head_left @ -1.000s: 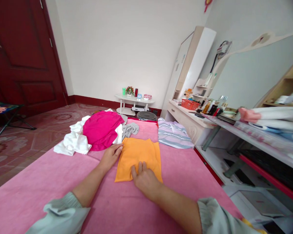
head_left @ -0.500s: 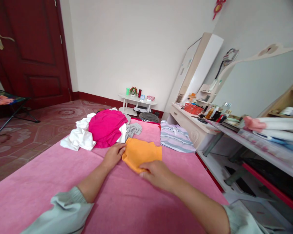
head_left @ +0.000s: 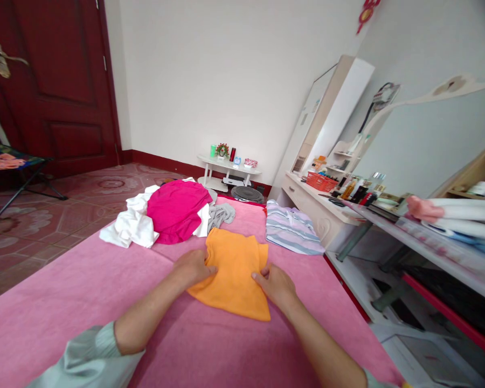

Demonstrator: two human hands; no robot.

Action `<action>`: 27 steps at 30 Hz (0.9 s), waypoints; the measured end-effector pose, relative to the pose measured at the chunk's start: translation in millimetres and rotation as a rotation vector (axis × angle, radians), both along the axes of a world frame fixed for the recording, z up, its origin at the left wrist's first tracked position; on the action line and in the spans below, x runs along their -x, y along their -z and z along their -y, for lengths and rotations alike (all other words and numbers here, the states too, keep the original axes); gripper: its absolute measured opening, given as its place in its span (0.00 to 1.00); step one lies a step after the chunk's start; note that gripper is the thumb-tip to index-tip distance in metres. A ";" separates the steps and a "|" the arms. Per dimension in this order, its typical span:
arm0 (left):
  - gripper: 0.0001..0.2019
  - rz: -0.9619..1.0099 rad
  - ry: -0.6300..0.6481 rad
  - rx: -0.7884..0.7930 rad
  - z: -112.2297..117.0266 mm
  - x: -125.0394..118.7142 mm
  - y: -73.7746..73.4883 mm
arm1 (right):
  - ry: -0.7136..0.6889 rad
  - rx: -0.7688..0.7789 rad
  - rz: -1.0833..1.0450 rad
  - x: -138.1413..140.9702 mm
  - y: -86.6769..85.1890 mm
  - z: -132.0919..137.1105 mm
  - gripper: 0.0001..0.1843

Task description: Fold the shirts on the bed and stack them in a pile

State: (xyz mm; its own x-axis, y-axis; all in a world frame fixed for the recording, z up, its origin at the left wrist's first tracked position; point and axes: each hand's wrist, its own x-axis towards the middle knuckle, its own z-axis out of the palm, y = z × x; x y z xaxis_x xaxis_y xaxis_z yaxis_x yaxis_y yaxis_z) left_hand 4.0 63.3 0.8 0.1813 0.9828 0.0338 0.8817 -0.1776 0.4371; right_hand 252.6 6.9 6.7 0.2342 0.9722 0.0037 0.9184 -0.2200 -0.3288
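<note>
"What had we shifted?"
"Our right hand (head_left: 279, 285): with our left hand (head_left: 189, 268), it apparently pinched the orange cloth (head_left: 235, 264), near-right of the magenta cloth (head_left: 180, 211), so we had both sides."

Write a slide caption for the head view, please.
Both hands hold an orange cloth by its sides above a pink cover.

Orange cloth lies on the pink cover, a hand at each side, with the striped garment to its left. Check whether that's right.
No: the head view shows the striped garment to the right of the orange cloth. The rest stands: the cloth lies on the pink cover, left hand and right hand at its sides.
</note>
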 end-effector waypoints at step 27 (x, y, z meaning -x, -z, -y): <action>0.17 0.316 0.418 -0.519 89.4 -62.5 -15.9 | -0.247 -0.141 -0.419 62.9 -45.9 -44.7 0.07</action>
